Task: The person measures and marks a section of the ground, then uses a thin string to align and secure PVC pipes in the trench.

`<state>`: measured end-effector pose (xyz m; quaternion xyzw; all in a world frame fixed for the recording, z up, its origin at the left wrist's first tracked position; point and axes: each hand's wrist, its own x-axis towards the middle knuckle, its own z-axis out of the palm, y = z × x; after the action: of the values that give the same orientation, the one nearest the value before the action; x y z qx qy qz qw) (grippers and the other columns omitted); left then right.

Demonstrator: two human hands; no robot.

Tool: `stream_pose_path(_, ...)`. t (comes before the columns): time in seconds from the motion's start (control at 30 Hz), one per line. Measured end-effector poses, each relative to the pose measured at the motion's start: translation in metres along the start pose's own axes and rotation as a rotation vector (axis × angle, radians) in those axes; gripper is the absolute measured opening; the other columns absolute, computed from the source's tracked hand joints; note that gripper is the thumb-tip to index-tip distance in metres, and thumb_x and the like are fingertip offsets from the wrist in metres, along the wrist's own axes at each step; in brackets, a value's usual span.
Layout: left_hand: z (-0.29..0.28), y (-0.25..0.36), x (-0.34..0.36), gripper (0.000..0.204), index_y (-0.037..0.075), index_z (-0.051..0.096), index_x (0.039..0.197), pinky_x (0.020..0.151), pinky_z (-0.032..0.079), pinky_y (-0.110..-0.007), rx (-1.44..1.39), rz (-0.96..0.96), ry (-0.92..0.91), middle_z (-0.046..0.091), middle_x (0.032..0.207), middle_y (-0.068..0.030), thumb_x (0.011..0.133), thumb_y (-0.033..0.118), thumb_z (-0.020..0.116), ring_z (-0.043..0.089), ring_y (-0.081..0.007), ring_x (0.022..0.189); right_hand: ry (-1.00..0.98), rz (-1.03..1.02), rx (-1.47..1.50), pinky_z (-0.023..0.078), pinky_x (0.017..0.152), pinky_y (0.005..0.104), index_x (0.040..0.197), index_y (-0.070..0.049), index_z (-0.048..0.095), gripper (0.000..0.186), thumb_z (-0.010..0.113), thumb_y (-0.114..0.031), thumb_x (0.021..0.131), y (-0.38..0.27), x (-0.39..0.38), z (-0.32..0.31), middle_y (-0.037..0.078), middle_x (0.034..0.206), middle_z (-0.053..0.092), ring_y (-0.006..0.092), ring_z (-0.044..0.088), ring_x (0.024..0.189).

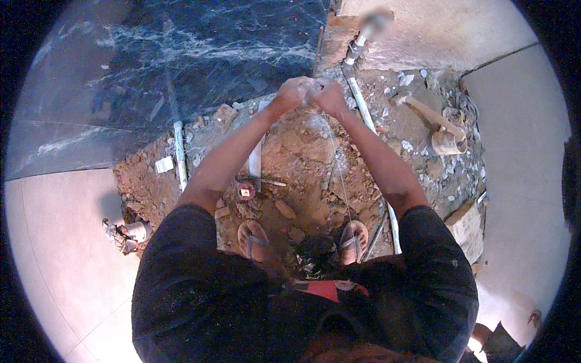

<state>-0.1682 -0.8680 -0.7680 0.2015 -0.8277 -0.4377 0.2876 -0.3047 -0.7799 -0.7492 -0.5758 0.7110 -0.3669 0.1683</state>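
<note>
My left hand (294, 93) and my right hand (328, 98) meet in front of me, at the far side of the dug-up ground and beside the corner of the dark marble slab. Both have their fingers closed. A thin pale string (340, 175) runs from by my right hand down toward my right foot. The right fingers appear to pinch it, while whatever sits in the left ones is too small to make out. Beneath my left forearm lies a long flat pale strip (255, 158), partly hidden by the arm.
Broken soil and rubble (302, 151) surround my sandalled feet. White pipes (180, 156) (363, 104) rise on both sides. A hammer (433, 115) rests across a beige cup-like container (449, 143) at right. Near my left foot is a small red round item (245, 190). Dark marble (200, 60) covers the upper left.
</note>
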Motion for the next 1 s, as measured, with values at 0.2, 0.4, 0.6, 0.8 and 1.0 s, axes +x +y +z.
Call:
stream_pose_path(0.2,0.008,-0.007,0.002,0.038,0.003,0.064,0.087,0.068,0.047,-0.032,-0.002,-0.161,-0.043,0.065,0.083,-0.0106,0.093,0.035,0.044,0.061,-0.0175,0.076,0.099,0.003,0.223,0.046,0.060,0.0352,0.076,-0.004,0.064,0.025,0.062,-0.029,0.077,-0.003,-0.010,-0.002,0.011,0.069,0.062,0.0217,0.058,0.063)
stream_pose_path(0.4,0.015,-0.019,-0.005,0.037,0.000,0.061,0.099,0.070,0.049,-0.038,-0.471,-0.381,-0.016,0.064,0.095,-0.0119,0.093,0.032,0.043,0.061,-0.0259,0.085,0.017,0.398,0.526,0.046,0.056,0.0341,0.078,-0.004,0.066,0.021,0.063,-0.024,0.077,0.000,-0.009,-0.001,0.007,0.068,0.063,0.0174,0.058,0.059)
stream_pose_path(0.6,0.011,0.010,-0.008,0.045,-0.001,0.056,0.111,0.076,0.048,-0.035,-0.656,-0.585,-0.002,0.060,0.105,-0.0108,0.093,0.039,0.043,0.058,-0.0214,0.091,0.158,0.598,0.568,0.046,0.054,0.0370,0.074,0.002,0.064,0.024,0.062,-0.022,0.074,0.010,-0.001,0.009,0.013,0.068,0.063,0.0194,0.057,0.059)
stream_pose_path(0.8,0.013,0.020,-0.012,0.047,0.001,0.057,0.112,0.079,0.048,-0.036,-0.716,-0.591,0.018,0.060,0.104,-0.0106,0.090,0.042,0.047,0.058,-0.0216,0.092,0.136,0.383,0.233,0.045,0.054,0.0411,0.065,0.003,0.059,0.028,0.066,-0.024,0.069,0.042,0.010,0.022,0.014,0.066,0.061,0.0247,0.057,0.059)
stream_pose_path(1.0,0.020,0.012,-0.014,0.032,0.001,0.060,0.104,0.070,0.050,-0.033,-0.781,-0.610,0.178,0.063,0.093,-0.0081,0.086,0.027,0.054,0.060,-0.0184,0.080,0.057,0.306,0.051,0.045,0.056,0.0402,0.069,-0.002,0.061,0.026,0.058,-0.027,0.074,0.050,0.014,0.031,0.015,0.063,0.061,0.0279,0.059,0.057)
